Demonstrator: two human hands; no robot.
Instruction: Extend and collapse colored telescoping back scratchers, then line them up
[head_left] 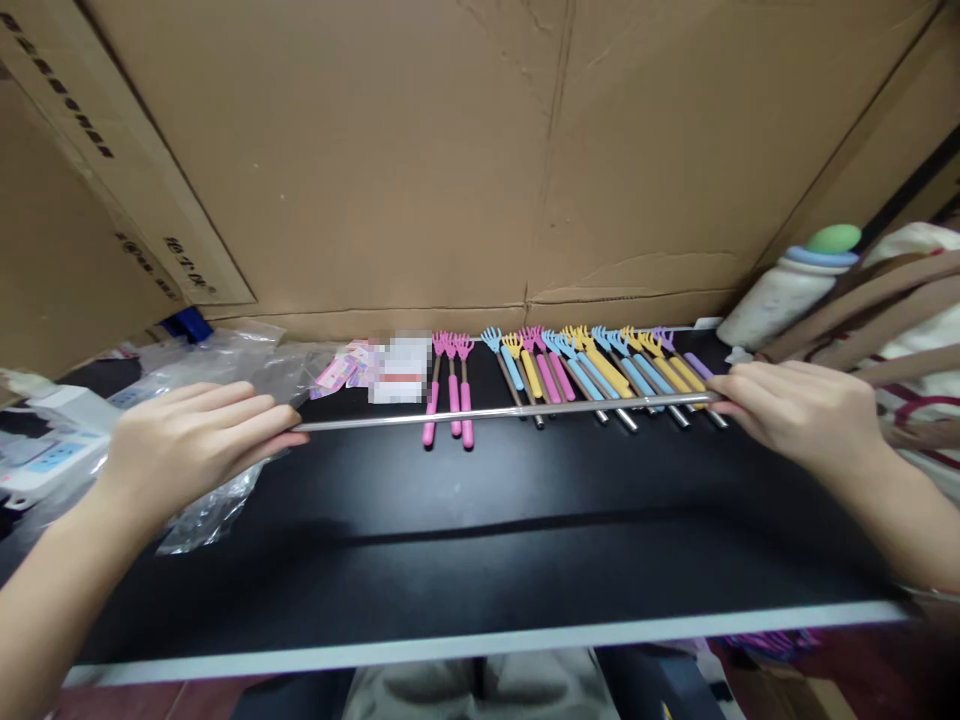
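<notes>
A long, thin metal telescopic back scratcher rod (487, 412) is stretched level across the view above the table. My left hand (199, 440) is closed around its left end, and my right hand (806, 415) grips the right end. Both ends are hidden inside my fingers. Behind the rod lie three pink back scratchers (453, 385) with claw heads pointing away. To their right is a row of several blue, yellow, pink and purple back scratchers (592, 365), some with bare metal shafts showing.
Crumpled clear plastic bags (225, 500) and a white power strip (56, 450) lie at left. Pink cards (345, 368) and a partly blurred white label (400, 370) sit behind. A bottle (784, 295) and striped fabric (900, 310) stand right. Cardboard walls (450, 160) enclose the black table (487, 580).
</notes>
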